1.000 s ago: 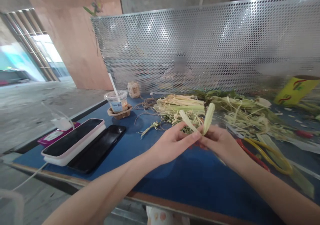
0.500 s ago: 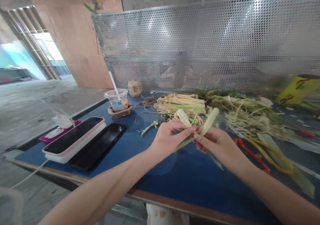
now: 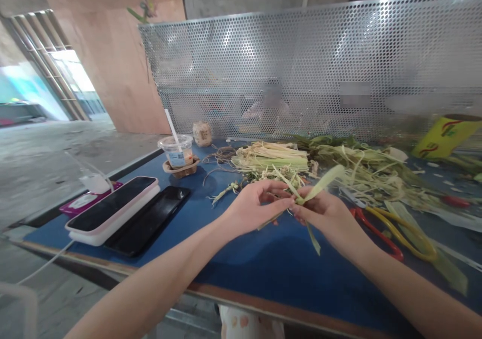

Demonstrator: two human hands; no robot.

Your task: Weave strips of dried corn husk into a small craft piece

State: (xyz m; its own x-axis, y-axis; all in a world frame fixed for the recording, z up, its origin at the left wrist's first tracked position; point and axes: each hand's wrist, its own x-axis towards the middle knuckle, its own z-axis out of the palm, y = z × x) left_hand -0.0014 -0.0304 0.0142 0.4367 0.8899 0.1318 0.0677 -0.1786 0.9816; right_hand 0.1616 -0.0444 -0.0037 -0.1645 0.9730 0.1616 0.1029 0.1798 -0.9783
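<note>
My left hand [image 3: 251,207] and my right hand [image 3: 323,212] meet over the blue table [image 3: 263,263], both pinching thin pale green leaf strips [image 3: 320,182]. One strip slants up to the right from my right fingers. Another hangs down below them. A narrower strip crosses under my left fingertips. Just behind the hands lies a pile of cut pale stalks and leaves [image 3: 273,159].
Two phones [image 3: 113,209] lie at the left beside a pink packet and a white charger. A plastic cup with a straw [image 3: 176,151] stands further back. Red and yellow handled scissors [image 3: 391,228] lie at the right. A perforated metal screen [image 3: 309,68] closes off the back; a person sits behind it.
The strips have gone from standing upright to lying lower and flatter between my fingers. My left hand has turned and curled its fingers over them. The hands stay close together.
</note>
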